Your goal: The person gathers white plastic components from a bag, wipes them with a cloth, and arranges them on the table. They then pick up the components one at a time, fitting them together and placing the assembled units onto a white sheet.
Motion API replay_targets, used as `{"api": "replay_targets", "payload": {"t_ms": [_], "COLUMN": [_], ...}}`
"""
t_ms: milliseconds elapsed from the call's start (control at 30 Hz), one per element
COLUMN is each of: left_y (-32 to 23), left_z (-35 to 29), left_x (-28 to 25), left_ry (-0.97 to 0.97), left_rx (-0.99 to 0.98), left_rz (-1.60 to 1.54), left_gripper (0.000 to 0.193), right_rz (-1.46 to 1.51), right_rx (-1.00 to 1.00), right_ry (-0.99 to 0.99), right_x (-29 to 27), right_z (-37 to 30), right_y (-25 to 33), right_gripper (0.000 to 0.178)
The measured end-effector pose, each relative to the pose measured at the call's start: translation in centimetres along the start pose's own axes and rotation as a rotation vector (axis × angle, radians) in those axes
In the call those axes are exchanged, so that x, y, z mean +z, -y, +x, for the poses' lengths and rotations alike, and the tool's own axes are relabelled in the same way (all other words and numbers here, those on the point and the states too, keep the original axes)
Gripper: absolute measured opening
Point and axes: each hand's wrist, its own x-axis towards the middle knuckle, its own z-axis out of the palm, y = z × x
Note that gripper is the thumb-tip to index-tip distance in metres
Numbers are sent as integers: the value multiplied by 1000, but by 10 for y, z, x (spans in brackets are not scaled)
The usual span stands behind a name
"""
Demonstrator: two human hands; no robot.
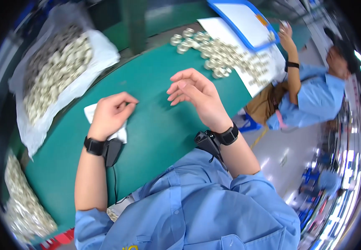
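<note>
My left hand (111, 116) is over the green table, its fingers curled in and the thumb brought close to the forefinger. Whatever may be between those fingertips is hidden. Beneath it lies a white cloth or paper (121, 134), partly covered by the hand. To the right, my right hand (199, 98) is raised above the tabletop with its fingers loosely bent and apart, holding nothing visible. Beyond it, many small shiny silvery round pieces (218, 54) lie scattered, the nearest ones a short way from the fingertips.
A white plastic bag (101, 50) full of similar pieces stands at the far left. Another clear bag (26, 204) sits at the near left. A blue-rimmed white tray (239, 23) rests on white sheets (247, 79), beside a co-worker (314, 91) in blue at the right.
</note>
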Motion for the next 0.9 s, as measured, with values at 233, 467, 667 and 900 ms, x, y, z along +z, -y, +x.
{"api": "replay_targets", "payload": {"t_ms": [233, 467, 667, 900], "left_y": [-2, 5, 5, 9], "left_z": [6, 3, 4, 5], "left_x": [5, 6, 5, 6], "left_ry": [-43, -84, -74, -84], "left_rx": [-10, -52, -43, -60], "left_rz": [-42, -58, -25, -15], "left_gripper": [8, 8, 9, 10], "right_rz": [-93, -121, -120, -214], "right_rx": [-95, -115, -84, -78], "right_ry": [-267, -427, -531, -622], "right_x": [-73, -117, -136, -162], "right_z": [-46, -71, -85, -102], "right_y": [14, 18, 7, -2], "right_gripper": [21, 22, 22, 20]}}
